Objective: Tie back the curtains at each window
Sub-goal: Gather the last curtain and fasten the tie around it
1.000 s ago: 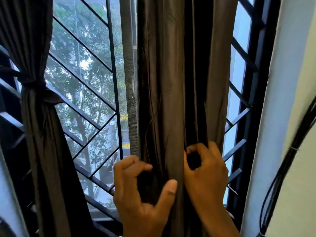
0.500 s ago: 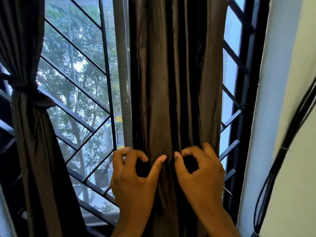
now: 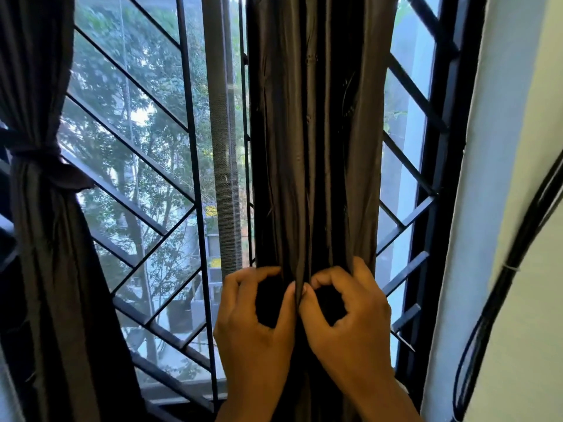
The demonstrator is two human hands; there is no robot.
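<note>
1. We see the right-hand curtain [image 3: 313, 132], dark and glossy, hanging in vertical folds at the middle of the view, in front of the window grille [image 3: 134, 184].
2. Our left hand [image 3: 256, 327] has its fingers curled round the left edge of the gathered fabric, with the thumb pressed on the front fold.
3. Our right hand [image 3: 347, 324] grasps the fabric the same way from the right side; the two thumb tips nearly meet, pinching one narrow fold between them.
4. We note that both hands sit at the same height, low on the curtain, side by side.
5. The left-hand curtain [image 3: 39, 86] hangs at the left edge, cinched at mid-height by a dark tie-back [image 3: 33, 153].
6. A grey mesh strip [image 3: 222, 141] runs vertically just left of the held curtain.
7. Black cables [image 3: 502, 293] run down the pale wall [image 3: 524, 132] on the right.
8. Trees show through the glass.
</note>
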